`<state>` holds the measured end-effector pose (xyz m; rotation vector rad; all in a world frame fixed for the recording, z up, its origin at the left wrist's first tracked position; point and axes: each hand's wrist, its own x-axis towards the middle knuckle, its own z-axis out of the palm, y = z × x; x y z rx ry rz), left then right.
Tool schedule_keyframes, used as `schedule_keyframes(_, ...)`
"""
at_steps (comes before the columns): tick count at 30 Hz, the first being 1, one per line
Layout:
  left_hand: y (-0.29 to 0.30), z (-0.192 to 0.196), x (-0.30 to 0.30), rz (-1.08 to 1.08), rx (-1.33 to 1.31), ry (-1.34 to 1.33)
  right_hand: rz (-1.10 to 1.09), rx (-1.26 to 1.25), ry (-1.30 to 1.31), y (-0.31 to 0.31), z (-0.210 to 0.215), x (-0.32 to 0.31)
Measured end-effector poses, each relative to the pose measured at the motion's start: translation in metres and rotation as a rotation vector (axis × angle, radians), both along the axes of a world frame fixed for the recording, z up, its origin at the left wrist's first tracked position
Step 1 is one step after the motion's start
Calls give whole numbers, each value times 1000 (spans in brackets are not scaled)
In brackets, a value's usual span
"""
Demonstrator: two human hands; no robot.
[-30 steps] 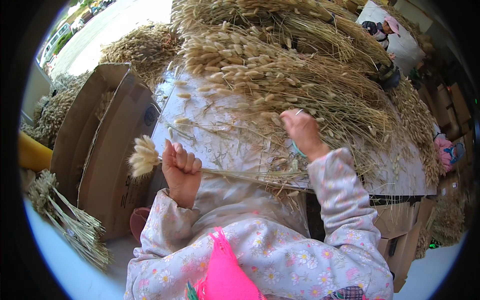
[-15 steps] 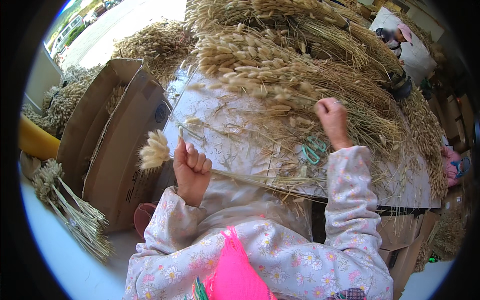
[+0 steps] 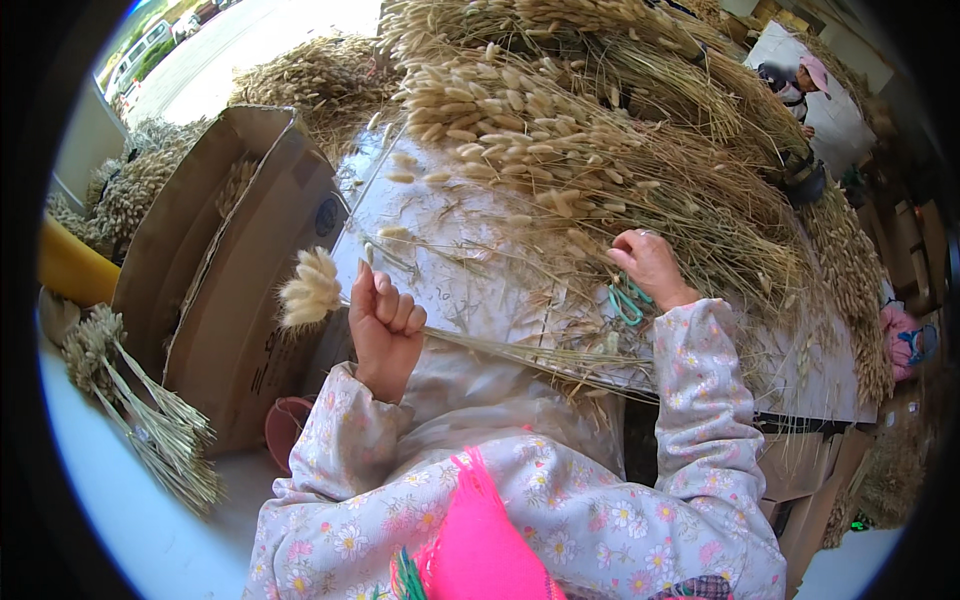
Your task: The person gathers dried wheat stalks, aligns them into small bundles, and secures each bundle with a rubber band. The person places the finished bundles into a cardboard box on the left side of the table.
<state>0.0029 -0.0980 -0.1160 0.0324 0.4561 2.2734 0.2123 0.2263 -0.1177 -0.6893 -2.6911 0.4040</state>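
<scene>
My left hand is closed round the stems of a small bunch of dried bunny tail grass. Its fluffy cream heads stick out to the left, while the long stems run right across the table's near edge. Over the table, my right hand has its fingers curled in a pinch beside the loose grass; whatever lies between them is too small to make out. Just under that hand sits a pair of scissors with turquoise handles, partly among straw. A big heap of dried bunny tail grass covers the far side.
Cardboard boxes stand at the left of the white table. A tied bundle of grass rests on a pale surface at far left, near a reddish bucket. Another person is at upper right.
My right hand has come slightly nearer and to the left, down toward the scissors, with its fingers reaching left. My left hand keeps its hold on the bunch, almost still.
</scene>
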Motion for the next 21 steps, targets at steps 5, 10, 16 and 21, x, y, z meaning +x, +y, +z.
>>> schedule_keyframes(5,-1,1,1,-14,-28,-5,-5,-9,-62,-8,-27,-16)
schedule_keyframes(10,-2,1,-1,-4,-33,-10,101,-720,36,-12,8,-7)
schedule_keyframes(16,0,1,0,-13,-39,-17,178,-809,-58,-12,40,-3)
schedule_keyframes(21,0,2,1,-15,-28,-27,105,-823,-43,-18,29,-27)
